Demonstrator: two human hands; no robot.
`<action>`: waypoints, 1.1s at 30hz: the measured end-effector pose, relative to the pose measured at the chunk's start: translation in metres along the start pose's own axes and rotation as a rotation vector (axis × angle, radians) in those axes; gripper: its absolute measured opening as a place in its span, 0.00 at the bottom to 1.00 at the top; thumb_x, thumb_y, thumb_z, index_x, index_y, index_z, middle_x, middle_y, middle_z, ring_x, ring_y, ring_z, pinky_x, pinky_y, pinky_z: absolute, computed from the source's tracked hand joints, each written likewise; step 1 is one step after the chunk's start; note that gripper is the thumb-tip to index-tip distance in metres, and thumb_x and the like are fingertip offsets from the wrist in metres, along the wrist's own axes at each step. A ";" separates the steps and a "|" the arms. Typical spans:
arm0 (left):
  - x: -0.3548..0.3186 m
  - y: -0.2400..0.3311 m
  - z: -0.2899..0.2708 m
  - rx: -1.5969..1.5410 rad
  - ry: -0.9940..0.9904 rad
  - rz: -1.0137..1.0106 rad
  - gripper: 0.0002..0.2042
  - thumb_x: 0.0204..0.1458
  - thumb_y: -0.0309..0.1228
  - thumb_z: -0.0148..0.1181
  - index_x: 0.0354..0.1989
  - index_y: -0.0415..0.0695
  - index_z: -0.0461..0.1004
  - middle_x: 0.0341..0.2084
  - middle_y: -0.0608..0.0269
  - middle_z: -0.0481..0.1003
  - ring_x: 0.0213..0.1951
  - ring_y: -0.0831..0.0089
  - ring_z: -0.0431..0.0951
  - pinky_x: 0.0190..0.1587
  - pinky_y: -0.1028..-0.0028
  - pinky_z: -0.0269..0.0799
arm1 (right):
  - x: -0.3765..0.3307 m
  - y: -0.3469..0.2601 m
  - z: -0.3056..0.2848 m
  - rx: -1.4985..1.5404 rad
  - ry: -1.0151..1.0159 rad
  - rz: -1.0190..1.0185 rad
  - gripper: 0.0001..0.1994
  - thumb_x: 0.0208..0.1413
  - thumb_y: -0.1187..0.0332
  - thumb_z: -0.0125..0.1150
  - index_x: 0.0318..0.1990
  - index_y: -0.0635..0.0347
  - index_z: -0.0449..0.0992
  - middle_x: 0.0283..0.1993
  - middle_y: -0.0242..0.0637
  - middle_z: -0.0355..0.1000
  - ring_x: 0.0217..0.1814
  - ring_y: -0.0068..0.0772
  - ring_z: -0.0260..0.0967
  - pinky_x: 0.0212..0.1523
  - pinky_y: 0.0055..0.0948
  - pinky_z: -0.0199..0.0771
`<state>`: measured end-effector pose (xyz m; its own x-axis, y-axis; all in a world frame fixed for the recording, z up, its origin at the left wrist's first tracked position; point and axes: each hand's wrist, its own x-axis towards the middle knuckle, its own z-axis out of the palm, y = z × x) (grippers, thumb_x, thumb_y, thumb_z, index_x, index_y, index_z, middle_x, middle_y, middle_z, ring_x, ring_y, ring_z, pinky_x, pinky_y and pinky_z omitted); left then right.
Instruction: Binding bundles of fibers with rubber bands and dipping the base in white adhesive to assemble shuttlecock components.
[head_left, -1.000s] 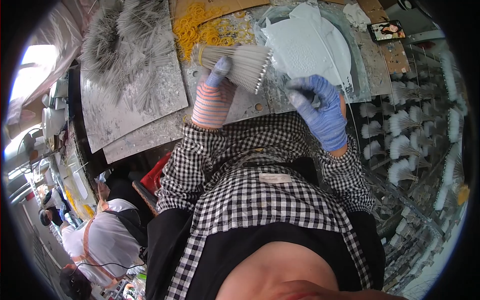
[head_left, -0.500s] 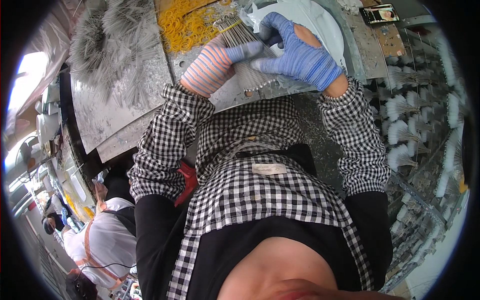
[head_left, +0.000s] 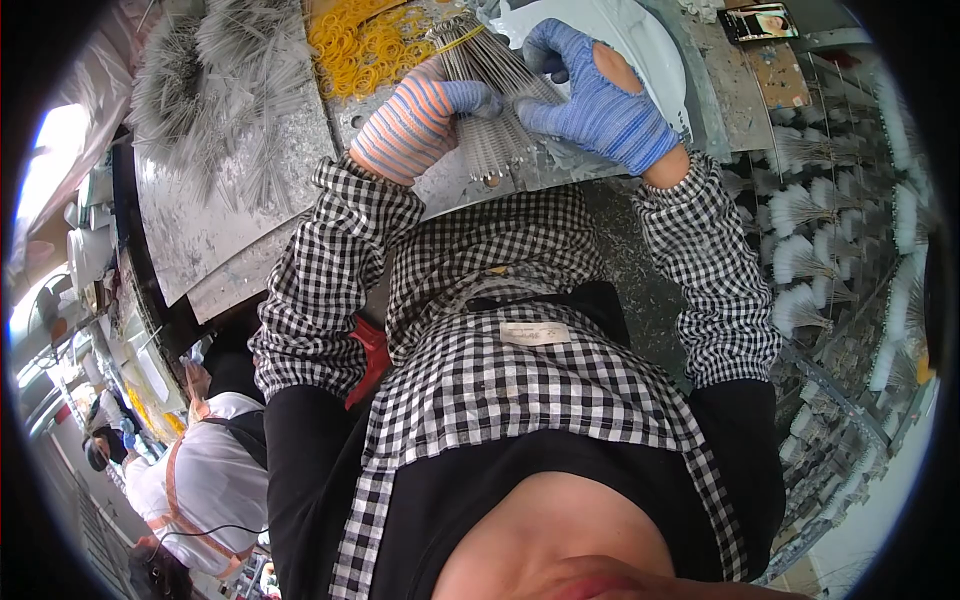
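Between my hands is a bundle of thin grey wire-like rods [head_left: 497,75], bound near its far end by a yellow rubber band [head_left: 460,43]. Toward me its near ends fan out, tipped with small pale points. My left hand [head_left: 410,122], in an orange-and-grey striped glove, closes on the bundle's left side with the thumb across the rods. On the right side, my right hand [head_left: 605,108], in a blue striped glove with a hole on its back, pinches the rods between thumb and curled fingers. Some fingertips are hidden behind the rods.
Loose yellow rubber bands [head_left: 360,48] lie beyond my left hand. Piles of fine grey rods [head_left: 250,75] cover the metal table at left. Behind my right hand is a round whitish surface [head_left: 640,50], with a phone [head_left: 757,23] past it. Racked white-tipped bundles [head_left: 800,215] stand at right; a person [head_left: 205,475] is at lower left.
My hands have moved slightly apart, the left one shifting left. The rods between them are spread wider and more of them shows.
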<state>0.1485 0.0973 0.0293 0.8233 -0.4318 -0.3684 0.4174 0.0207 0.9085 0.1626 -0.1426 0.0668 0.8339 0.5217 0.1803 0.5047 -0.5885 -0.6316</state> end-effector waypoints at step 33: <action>-0.029 -0.082 0.050 -1.196 0.218 0.389 0.20 0.63 0.27 0.53 0.64 0.39 0.63 0.57 0.54 0.73 0.55 0.64 0.76 0.57 0.66 0.79 | -0.079 -0.033 0.003 0.790 0.175 0.304 0.06 0.61 0.72 0.62 0.44 0.60 0.77 0.44 0.33 0.79 0.46 0.22 0.74 0.49 0.24 0.74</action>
<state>0.0708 0.0628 -0.0242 0.9671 -0.0610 -0.2470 0.1272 0.9568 0.2616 0.0790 -0.1624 0.0708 0.9626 0.2709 -0.0089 0.0051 -0.0512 -0.9987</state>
